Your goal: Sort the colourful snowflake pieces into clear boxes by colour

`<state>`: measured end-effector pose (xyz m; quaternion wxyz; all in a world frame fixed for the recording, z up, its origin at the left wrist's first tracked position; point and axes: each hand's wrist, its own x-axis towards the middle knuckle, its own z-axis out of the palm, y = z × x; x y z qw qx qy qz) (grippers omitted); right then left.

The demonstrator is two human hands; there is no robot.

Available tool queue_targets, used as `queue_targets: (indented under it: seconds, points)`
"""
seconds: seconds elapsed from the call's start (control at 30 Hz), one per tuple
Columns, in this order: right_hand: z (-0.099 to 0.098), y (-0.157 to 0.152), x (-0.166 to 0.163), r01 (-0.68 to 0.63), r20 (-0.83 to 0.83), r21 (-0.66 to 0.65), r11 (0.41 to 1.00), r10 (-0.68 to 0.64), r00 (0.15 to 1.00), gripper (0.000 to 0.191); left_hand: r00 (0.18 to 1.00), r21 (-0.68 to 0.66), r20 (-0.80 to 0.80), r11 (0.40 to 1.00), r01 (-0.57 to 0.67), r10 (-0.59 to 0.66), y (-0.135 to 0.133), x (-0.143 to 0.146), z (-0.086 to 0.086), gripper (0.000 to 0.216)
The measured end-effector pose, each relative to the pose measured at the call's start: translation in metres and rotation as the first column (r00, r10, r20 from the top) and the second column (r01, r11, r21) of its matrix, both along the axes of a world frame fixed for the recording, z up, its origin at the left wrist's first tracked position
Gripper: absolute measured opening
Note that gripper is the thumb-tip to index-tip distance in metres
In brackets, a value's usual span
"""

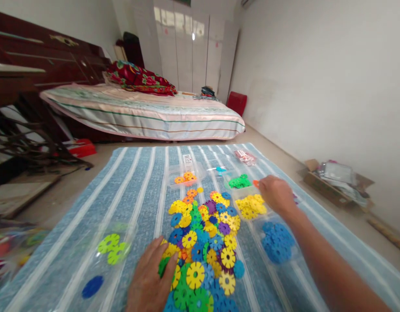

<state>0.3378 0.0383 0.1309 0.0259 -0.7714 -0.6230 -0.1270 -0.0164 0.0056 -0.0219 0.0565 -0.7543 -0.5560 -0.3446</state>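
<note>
A heap of notched plastic flower discs (195,274) in yellow, blue, green, purple and orange lies in the middle of the cloth. My left hand (151,277) rests at the heap's left edge, its fingers apart and touching discs. Out to the right, my right hand (275,193) is closed on an orange disc (256,183), which mostly hides behind the fingers. That hand is above the clear boxes with green discs (240,181) and yellow discs (251,206). Blue discs (277,242) fill a box nearer my right forearm.
Orange discs (186,178) sit in a clear box at the back. Lime discs (113,248) and a dark blue disc (92,287) lie in clear boxes on the left. A reddish packet (245,157) is at the far edge. Beyond stand a bed (148,115) and an open carton (338,184).
</note>
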Motion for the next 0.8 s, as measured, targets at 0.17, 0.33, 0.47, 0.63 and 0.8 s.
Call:
queue_targets:
  seconds: [0.17, 0.33, 0.47, 0.63, 0.8]
  points:
    - [0.001, -0.009, 0.025, 0.238, -0.026, -0.016, 0.971, -0.239, 0.971, 0.034, 0.999, 0.001, 0.004, 0.999, 0.045, -0.045, -0.002, 0.003, 0.003, 0.036]
    - [-0.023, -0.004, -0.049, -0.2, -0.274, -0.118, 0.973, 0.161, 0.948, 0.026, 0.995, -0.016, 0.044, 0.996, 0.086, -0.085, -0.002, 0.005, 0.006, 0.031]
    - [-0.043, 0.009, -0.117, -0.346, -0.331, -0.148, 0.927, 0.283, 0.9, 0.023, 0.992, 0.002, 0.051, 0.994, 0.112, -0.112, -0.003, 0.005, 0.006, 0.029]
    - [-0.062, 0.007, -0.147, -0.343, -0.31, -0.136, 0.929, 0.289, 0.906, 0.024, 0.99, 0.023, 0.061, 0.991, 0.129, -0.131, -0.006, 0.005, 0.008, 0.028]
    - [-0.073, -0.012, -0.136, -0.346, -0.352, -0.066, 0.936, 0.302, 0.886, 0.016, 0.99, 0.056, 0.051, 0.99, 0.13, -0.132, -0.006, 0.007, 0.01, 0.025]
